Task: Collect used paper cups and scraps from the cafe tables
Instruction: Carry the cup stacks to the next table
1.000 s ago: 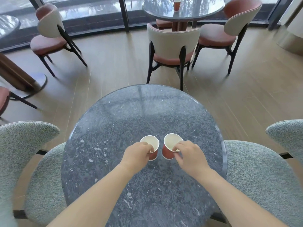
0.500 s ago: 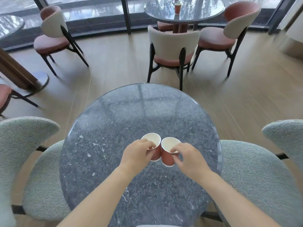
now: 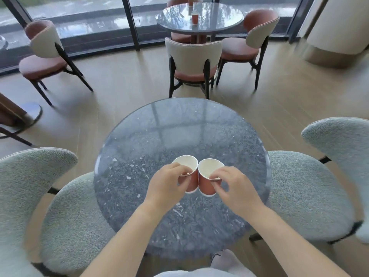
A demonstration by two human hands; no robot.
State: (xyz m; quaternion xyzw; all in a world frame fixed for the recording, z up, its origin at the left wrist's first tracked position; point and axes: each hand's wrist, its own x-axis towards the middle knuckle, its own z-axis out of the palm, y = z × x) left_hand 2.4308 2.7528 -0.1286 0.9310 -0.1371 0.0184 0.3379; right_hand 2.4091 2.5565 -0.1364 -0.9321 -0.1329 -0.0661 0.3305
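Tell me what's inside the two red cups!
Only white insides show in the left cup and right cup; no drink visible. Fingers of the left hand and right hand cover the near rims, so part of each inside is hidden.

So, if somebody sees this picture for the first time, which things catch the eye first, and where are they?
First, the two hands over the near round table: the left hand holds the left cup, the right hand holds the right cup, and the two red cups touch side by side. Then the far table by the windows, with two more cups on it.
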